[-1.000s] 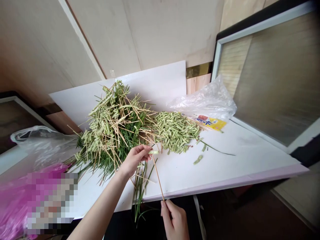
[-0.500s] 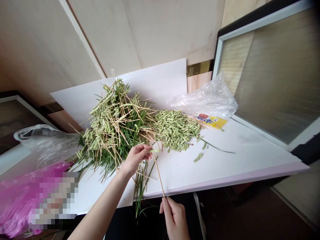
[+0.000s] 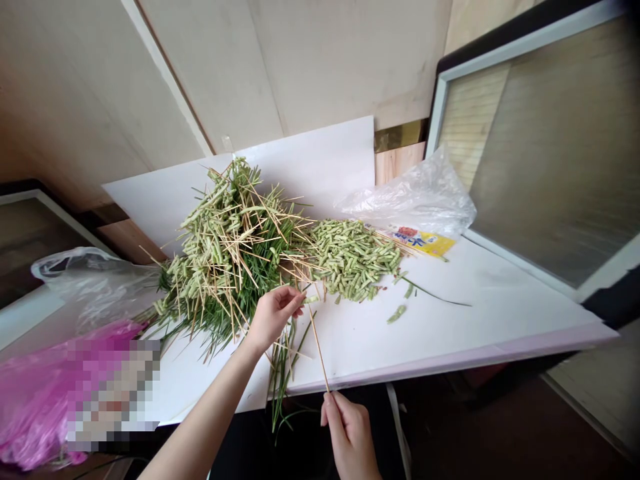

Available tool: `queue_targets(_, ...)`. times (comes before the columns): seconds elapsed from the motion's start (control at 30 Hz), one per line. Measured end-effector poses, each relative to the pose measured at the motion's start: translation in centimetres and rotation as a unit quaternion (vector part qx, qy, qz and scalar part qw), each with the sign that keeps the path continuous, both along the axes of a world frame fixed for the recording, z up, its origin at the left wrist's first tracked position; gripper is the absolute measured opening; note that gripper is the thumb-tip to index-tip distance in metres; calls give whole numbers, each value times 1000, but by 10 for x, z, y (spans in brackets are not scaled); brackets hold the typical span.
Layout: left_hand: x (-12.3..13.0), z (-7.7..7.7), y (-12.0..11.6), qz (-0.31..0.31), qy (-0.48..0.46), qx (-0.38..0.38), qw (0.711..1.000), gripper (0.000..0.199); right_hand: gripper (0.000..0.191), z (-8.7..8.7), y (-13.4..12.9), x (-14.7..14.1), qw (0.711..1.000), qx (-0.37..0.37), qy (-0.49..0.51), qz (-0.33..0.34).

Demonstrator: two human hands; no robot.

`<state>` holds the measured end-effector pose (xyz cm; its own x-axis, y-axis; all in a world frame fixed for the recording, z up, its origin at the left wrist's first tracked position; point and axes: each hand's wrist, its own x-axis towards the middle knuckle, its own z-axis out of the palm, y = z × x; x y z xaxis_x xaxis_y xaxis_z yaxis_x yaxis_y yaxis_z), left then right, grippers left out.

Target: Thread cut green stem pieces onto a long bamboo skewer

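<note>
My left hand (image 3: 277, 313) is closed in a pinch on a short piece of green bean (image 3: 311, 299) above the table. Low in the view, my right hand (image 3: 349, 430) grips the lower end of a thin wooden skewer (image 3: 319, 347), which points up toward the bean piece. The skewer's tip is at or just under the bean; whether it has pierced it I cannot tell. Behind my left hand rises a heap of skewered beans (image 3: 215, 247) mixed with long green leaves (image 3: 265, 257). Right of that lies a pile of cut bean pieces (image 3: 353, 260).
A clear plastic bag (image 3: 415, 193) and a yellow packet (image 3: 430, 243) lie behind the bean pile. On the left are another clear bag (image 3: 100, 280) and a pink bag (image 3: 45, 387). Loose leaves (image 3: 283, 373) hang over the white table's (image 3: 475, 320) front edge. A framed pane (image 3: 545, 153) stands at right.
My hands hold nearly the same pose. The bean piece and skewer tip have shifted very slightly; the view has moved a little.
</note>
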<state>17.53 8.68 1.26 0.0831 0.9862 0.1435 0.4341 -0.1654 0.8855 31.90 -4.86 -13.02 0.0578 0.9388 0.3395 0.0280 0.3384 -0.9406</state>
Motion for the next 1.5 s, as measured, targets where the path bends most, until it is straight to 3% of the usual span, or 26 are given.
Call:
queue_targets(0.47,1,-3,-4,0,60,5,998,36,47,0,0,0,1000,-13,-19,-14)
queue_targets(0.67,9,0,-13,17,93,47,994,33,45,-1,0,0,999,-15,-32,-30)
queue_targets(0.9,18,9,-22,-24,-21,38,999,30,44,-6,3,3,997,-22,-40,-59)
queue_targets(1.13,16,18,-30,-60,-115,20,991,23,45,-8,1,3,997,-44,-41,-40)
queue_targets(1.5,22,16,-38,-40,-64,18,997,26,43,-9,-1,0,997,-23,-33,-65)
